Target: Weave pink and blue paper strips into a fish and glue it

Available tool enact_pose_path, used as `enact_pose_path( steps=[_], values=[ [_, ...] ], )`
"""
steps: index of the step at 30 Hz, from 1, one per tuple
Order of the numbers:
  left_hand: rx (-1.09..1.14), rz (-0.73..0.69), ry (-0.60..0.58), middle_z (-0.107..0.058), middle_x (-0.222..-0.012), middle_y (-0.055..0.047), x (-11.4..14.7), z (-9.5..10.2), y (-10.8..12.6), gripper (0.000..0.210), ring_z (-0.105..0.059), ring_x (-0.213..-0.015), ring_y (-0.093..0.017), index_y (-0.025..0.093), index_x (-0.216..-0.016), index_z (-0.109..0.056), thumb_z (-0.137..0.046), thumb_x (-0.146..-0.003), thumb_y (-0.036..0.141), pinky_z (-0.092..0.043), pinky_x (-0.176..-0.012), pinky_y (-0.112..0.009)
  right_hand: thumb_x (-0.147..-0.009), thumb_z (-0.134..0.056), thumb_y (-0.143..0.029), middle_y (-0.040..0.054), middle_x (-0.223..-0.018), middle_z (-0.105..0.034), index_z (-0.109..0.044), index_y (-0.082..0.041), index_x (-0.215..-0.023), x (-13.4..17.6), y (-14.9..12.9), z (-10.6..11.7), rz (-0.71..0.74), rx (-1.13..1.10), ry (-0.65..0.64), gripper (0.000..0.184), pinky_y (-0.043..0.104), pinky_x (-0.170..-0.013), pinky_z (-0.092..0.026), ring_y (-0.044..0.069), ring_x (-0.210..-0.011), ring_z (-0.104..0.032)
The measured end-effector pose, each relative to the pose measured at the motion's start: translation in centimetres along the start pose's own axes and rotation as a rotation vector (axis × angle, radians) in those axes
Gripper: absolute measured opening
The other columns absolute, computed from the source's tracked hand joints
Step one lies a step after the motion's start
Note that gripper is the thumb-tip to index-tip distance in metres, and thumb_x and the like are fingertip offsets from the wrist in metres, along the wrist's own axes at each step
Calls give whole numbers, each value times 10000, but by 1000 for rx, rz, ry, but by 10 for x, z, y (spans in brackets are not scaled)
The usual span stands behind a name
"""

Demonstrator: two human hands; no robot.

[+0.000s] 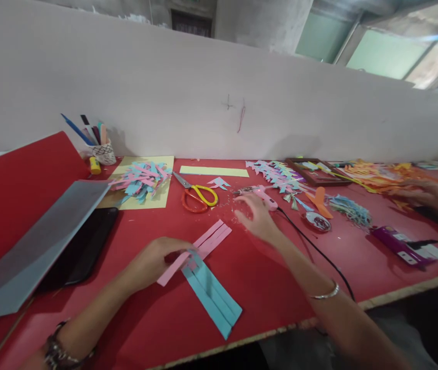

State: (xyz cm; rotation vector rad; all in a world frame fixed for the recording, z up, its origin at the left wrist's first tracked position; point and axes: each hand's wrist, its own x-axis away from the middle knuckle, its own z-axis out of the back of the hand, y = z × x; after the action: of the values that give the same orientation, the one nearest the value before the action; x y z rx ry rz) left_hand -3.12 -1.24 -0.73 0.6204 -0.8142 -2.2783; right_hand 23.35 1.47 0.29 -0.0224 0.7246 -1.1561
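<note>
My left hand (160, 259) is closed on pink paper strips (213, 240) where they cross folded blue paper strips (213, 295); the blue ends slant down to the right over the red table. My right hand (257, 218) is raised, slightly blurred, with its fingers apart and nothing seen in them. Just behind it lies a pink glue gun (267, 199), its nozzle pointing left and its black cord running toward the front edge. Scissors (199, 198) with one red and one yellow handle lie left of the glue gun, beside a small cut paper piece (219, 183).
Pink and blue paper scraps (145, 177) are heaped on yellow paper (163, 198). A pen cup (105, 152) stands back left, near a dark tablet-like slab (88, 262). On the right are a purple power strip (398, 246) and another person's hand (422, 195).
</note>
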Motion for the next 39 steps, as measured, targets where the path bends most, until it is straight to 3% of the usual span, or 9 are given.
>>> enact_pose_path(
  steps=[4,6,9,13,20,28,35,39],
  values=[
    [90,66,57,-690,-876,-42,-1,-9,3,310,-636,-785,-171,190,-1070,-508,-492,-779,296,-479,-681,-250,-713,-614,-380,71,-1021,-599,-494,-204,-1105,9,-53,-3,132,-261,-369,447,360,-818,-335,195,-910,-530],
    [133,81,64,-675,-805,-20,-1,-12,3,314,-626,-725,-153,189,-1062,-456,-487,-758,259,-478,-656,-251,-656,-676,-390,62,-1029,-606,-501,-207,-1100,10,-70,-7,155,-334,-437,512,340,-806,-331,186,-901,-535],
    [137,108,95,-634,-745,8,-1,-14,2,161,-594,-666,-128,202,-886,-446,-486,-732,219,-467,-625,-240,-700,-648,-315,23,-895,-654,-563,-214,-1007,8,-80,-15,86,-309,-414,334,352,-811,-295,168,-819,-564],
    [-30,119,70,-570,-726,15,-2,-13,-3,35,-545,-661,-116,195,-714,-468,-495,-730,181,-433,-611,-228,-765,-561,-222,-1,-783,-681,-621,-208,-772,3,-72,-20,-55,-266,-309,62,359,-794,-275,148,-713,-585],
    [-106,34,-22,-561,-771,0,-3,-9,-7,42,-541,-705,-110,180,-758,-558,-518,-763,167,-419,-621,-200,-758,-537,-210,0,-773,-688,-616,-205,-726,6,-50,-10,-135,-262,-240,86,339,-785,-307,157,-710,-594],
    [-284,25,-73,-655,-922,-32,1,-6,-7,195,-602,-824,-146,209,-990,-604,-485,-841,248,-450,-709,-235,-752,-512,-210,5,-734,-690,-626,-211,-718,4,-37,-13,-117,-182,-228,119,350,-757,-302,164,-681,-591],
    [-451,-94,-50,-676,-888,-52,1,-8,-6,273,-627,-755,-181,195,-970,-666,-429,-882,296,-446,-621,-249,-780,-512,-198,2,-747,-677,-624,-211,-768,4,-33,-12,-105,-95,-313,113,345,-748,-255,153,-690,-583],
    [-491,-91,-72,-681,-898,-51,0,-8,-5,270,-630,-765,-192,197,-975,-670,-432,-881,282,-448,-637,-258,-809,-501,-182,2,-783,-676,-615,-217,-815,3,-30,-13,3,22,-363,120,333,-728,-222,153,-720,-570]
  ],
)
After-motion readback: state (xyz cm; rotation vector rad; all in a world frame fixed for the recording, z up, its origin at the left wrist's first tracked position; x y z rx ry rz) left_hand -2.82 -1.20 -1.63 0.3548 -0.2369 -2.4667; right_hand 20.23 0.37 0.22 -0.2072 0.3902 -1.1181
